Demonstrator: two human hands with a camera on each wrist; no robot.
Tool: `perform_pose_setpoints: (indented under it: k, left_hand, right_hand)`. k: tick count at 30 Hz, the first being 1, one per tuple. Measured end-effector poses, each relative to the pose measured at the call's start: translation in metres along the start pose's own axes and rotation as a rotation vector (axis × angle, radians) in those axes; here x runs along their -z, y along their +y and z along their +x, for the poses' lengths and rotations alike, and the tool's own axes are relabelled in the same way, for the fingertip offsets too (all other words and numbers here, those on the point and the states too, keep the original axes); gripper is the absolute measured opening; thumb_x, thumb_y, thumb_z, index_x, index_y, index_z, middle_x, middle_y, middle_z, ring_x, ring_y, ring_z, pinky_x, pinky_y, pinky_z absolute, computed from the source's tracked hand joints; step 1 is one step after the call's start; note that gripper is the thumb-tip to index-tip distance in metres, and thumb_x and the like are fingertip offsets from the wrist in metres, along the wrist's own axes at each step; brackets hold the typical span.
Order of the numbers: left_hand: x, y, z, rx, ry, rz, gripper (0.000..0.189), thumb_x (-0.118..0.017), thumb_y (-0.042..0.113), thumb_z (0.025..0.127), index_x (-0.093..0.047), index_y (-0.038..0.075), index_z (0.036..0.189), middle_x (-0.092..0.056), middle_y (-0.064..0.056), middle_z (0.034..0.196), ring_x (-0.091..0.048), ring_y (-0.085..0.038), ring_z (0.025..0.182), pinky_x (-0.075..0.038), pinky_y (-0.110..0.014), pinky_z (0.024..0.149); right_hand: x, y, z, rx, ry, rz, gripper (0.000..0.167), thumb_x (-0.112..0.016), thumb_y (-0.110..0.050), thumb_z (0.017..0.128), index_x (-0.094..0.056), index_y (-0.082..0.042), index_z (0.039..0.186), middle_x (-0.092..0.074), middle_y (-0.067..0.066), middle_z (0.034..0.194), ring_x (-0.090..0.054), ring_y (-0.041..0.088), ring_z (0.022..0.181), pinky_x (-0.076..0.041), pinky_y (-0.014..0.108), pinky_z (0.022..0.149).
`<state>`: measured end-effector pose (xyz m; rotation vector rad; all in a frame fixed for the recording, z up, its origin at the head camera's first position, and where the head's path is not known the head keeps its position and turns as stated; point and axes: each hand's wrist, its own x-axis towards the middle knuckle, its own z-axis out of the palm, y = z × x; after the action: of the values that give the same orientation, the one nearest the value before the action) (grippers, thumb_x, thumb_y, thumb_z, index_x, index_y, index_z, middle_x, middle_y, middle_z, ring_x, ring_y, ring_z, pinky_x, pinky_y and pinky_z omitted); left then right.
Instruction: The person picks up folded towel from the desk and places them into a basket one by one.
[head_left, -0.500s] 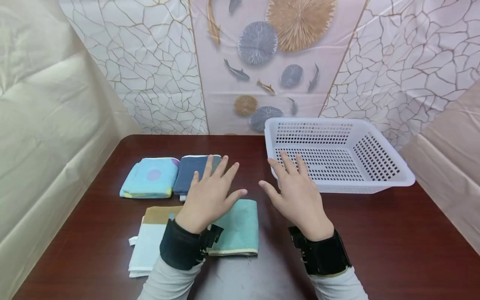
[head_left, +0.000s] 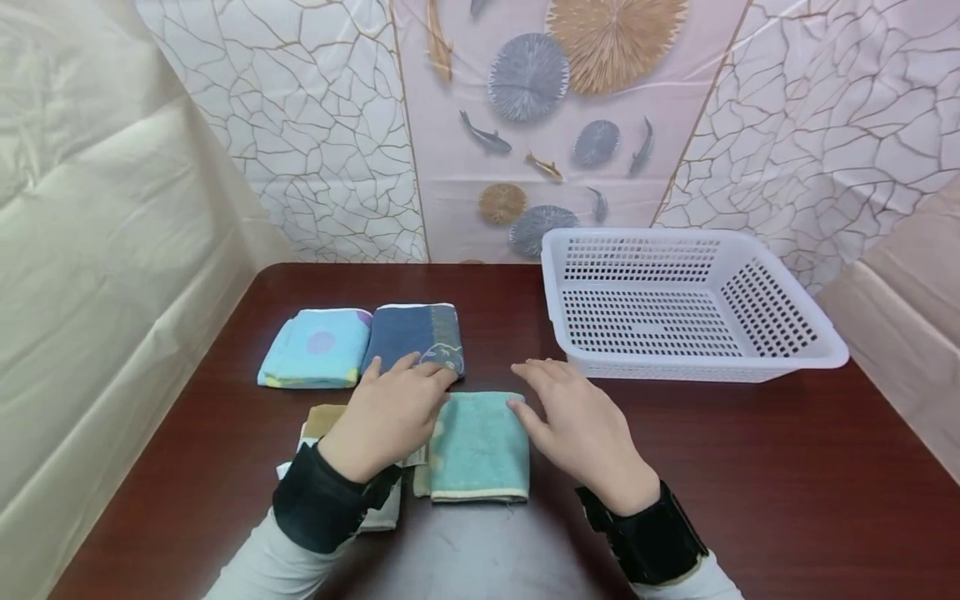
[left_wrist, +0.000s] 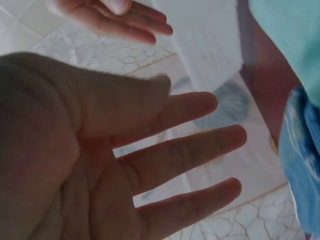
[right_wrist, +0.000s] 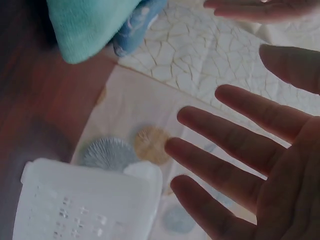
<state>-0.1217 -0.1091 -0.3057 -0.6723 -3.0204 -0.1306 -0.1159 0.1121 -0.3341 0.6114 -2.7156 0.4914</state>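
My left hand (head_left: 386, 417) hovers over the folded white and tan towel (head_left: 324, 419), covering much of it. Its fingers are nearly straight in the left wrist view, with nothing held. My right hand (head_left: 585, 429) is just right of the folded teal towel (head_left: 483, 446); in the right wrist view its fingers (right_wrist: 227, 132) are extended and spread, also holding nothing. Behind the left hand lies a folded dark blue towel (head_left: 401, 333), its near edge partly covered by fingertips. A folded light blue towel (head_left: 318, 346) with a purple dot sits beside it.
A white perforated plastic basket (head_left: 693, 362) stands at the back right of the dark red-brown table (head_left: 750, 483). Patterned cloth (head_left: 495, 158) hangs behind the table, and a cream cloth (head_left: 142, 275) drapes along the left side.
Both hands have come down the head view, toward the person, with fingers less spread there. The left hand also moved left, uncovering more of the teal and dark blue towels. The head view shifted slightly.
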Motion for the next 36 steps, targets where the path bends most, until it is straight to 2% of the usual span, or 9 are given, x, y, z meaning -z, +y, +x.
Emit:
perform_pose_setpoints:
  k: [4,6,8,15,19,24,29,32,36]
  left_hand:
    - [-0.006,-0.006,0.002,-0.049,0.038,0.068,0.024,-0.067,0.016,0.094,-0.07,0.014,0.117,-0.072,-0.005,0.106,-0.064,-0.028,0.096,-0.053,-0.047,0.077]
    - [-0.012,-0.009,0.003,-0.079,0.045,0.071,0.023,-0.073,0.019,0.09,-0.072,0.012,0.112,-0.071,-0.005,0.096,-0.061,-0.026,0.082,-0.049,-0.039,0.062]
    - [-0.018,-0.011,0.003,-0.101,0.026,0.059,0.027,-0.077,0.022,0.087,-0.072,0.011,0.111,-0.069,-0.005,0.091,-0.057,-0.024,0.075,-0.044,-0.035,0.055]
    - [-0.034,-0.014,0.004,-0.114,-0.032,0.019,0.034,-0.081,0.028,0.083,-0.072,0.011,0.11,-0.067,-0.005,0.09,-0.053,-0.023,0.075,-0.044,-0.036,0.057]
    - [-0.041,-0.015,0.001,-0.103,-0.063,0.007,0.043,-0.087,0.034,0.076,-0.071,0.013,0.11,-0.063,-0.001,0.087,-0.05,-0.02,0.074,-0.044,-0.036,0.059]
    - [-0.047,-0.016,0.001,-0.082,-0.12,-0.011,0.046,-0.087,0.034,0.075,-0.069,0.014,0.113,-0.063,-0.001,0.09,-0.053,-0.022,0.079,-0.048,-0.043,0.065]
    - [-0.049,-0.013,0.002,-0.061,-0.161,-0.017,0.05,-0.087,0.036,0.075,-0.068,0.014,0.115,-0.064,-0.003,0.095,-0.055,-0.024,0.084,-0.048,-0.046,0.066]
    - [-0.05,-0.012,0.003,-0.061,-0.164,-0.012,0.053,-0.087,0.036,0.075,-0.067,0.012,0.118,-0.065,-0.004,0.097,-0.055,-0.026,0.084,-0.048,-0.045,0.065]
    - [-0.05,-0.009,0.005,-0.066,-0.164,-0.01,0.056,-0.087,0.035,0.074,-0.067,0.01,0.12,-0.065,-0.006,0.098,-0.055,-0.027,0.084,-0.048,-0.044,0.064]
  right_hand:
    - [-0.003,0.004,-0.001,0.0,-0.053,-0.011,0.037,-0.073,-0.026,0.09,-0.068,-0.01,0.122,-0.071,0.007,0.12,-0.063,0.027,0.111,-0.055,0.039,0.086]
    - [-0.006,0.006,-0.002,0.002,-0.073,-0.023,0.034,-0.073,-0.025,0.089,-0.07,-0.01,0.12,-0.072,0.006,0.116,-0.062,0.026,0.104,-0.055,0.036,0.08]
    - [-0.009,0.01,-0.003,0.005,-0.09,-0.038,0.033,-0.075,-0.024,0.088,-0.071,-0.01,0.117,-0.073,0.004,0.112,-0.06,0.025,0.096,-0.053,0.033,0.074]
    - [-0.015,0.018,-0.009,0.03,-0.151,-0.086,0.033,-0.078,-0.025,0.085,-0.072,-0.012,0.115,-0.071,0.001,0.105,-0.054,0.021,0.087,-0.047,0.026,0.064]
    - [-0.006,0.027,-0.009,0.011,-0.089,-0.124,0.032,-0.076,-0.023,0.086,-0.071,-0.009,0.114,-0.071,0.005,0.109,-0.058,0.027,0.097,-0.054,0.034,0.073]
    - [0.015,0.049,-0.015,-0.041,-0.014,-0.137,0.032,-0.073,-0.021,0.088,-0.069,-0.005,0.115,-0.069,0.011,0.112,-0.058,0.033,0.103,-0.053,0.043,0.086]
    - [0.038,0.085,-0.024,-0.1,0.126,-0.155,0.028,-0.072,-0.016,0.087,-0.068,-0.001,0.11,-0.066,0.019,0.108,-0.055,0.042,0.099,-0.052,0.053,0.076]
    - [0.052,0.114,-0.032,-0.17,0.21,-0.182,0.028,-0.069,-0.012,0.087,-0.066,0.001,0.112,-0.062,0.023,0.114,-0.05,0.049,0.101,-0.049,0.061,0.067]
    - [0.071,0.154,-0.043,-0.284,0.163,-0.211,0.037,-0.067,-0.012,0.088,-0.061,0.001,0.121,-0.052,0.029,0.13,-0.042,0.055,0.114,-0.044,0.071,0.067]
